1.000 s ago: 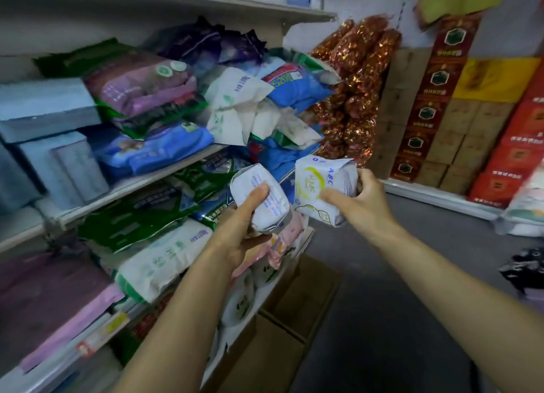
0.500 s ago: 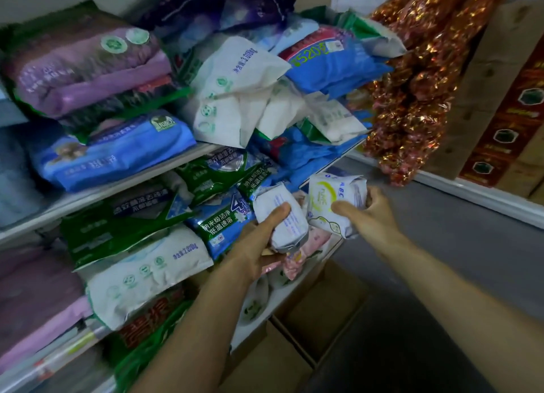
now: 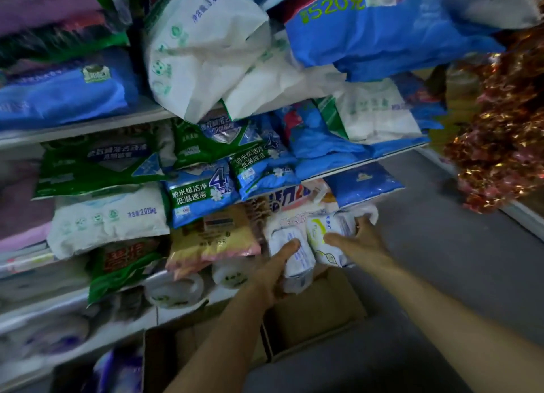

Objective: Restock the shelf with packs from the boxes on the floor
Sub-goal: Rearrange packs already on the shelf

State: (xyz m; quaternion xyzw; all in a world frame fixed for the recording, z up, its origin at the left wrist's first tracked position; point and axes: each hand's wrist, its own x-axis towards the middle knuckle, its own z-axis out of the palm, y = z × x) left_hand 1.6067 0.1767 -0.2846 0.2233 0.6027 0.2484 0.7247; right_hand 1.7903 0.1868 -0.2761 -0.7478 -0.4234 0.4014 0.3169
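Hands at my shelf edge (image 3: 188, 270): left hand (image 3: 272, 270) gripping white pack (image 3: 294, 252), right hand (image 3: 363, 241) apparently clasping green-printed pack (image 3: 325, 239).

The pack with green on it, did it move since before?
Yes. The right hand brought the green-marked pack down and in, against the shelf under the blue bag.

We are holding two small white packs side by side, touching, at the front edge of the shelf (image 3: 188, 277). The left pack (image 3: 295, 255), white with faint blue print, is sitting tilted in our left hand (image 3: 270, 274). The right pack (image 3: 326, 239), white with yellow-green markings, is lying in our right hand (image 3: 362, 242). Open cardboard boxes (image 3: 318, 313) are standing on the floor below.
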